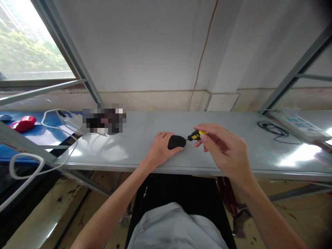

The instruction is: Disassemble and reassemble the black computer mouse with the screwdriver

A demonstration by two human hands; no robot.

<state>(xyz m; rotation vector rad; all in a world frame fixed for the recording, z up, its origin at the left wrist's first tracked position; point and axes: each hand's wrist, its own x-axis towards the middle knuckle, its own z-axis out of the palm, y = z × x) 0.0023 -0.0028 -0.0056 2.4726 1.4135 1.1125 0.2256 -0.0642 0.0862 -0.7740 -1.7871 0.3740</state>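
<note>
A black computer mouse [176, 142] lies on the grey table in front of me. My left hand [163, 148] is closed around its left end, with the thumb along the near side. In my right hand [225, 148] is a short screwdriver [195, 135] with a black and yellow handle, pinched between thumb and fingers. Its thin shaft points left, and the tip meets the right end of the mouse. Whether the tip sits in a screw is too small to tell.
A coiled black cable [272, 128] lies to the right beside a white power strip [301, 124]. At the left are a white cable [70, 157], a pixelated dark object [105, 119] and a red mouse-shaped thing [24, 123] on a blue surface. Metal frame posts [75, 52] rise at both sides.
</note>
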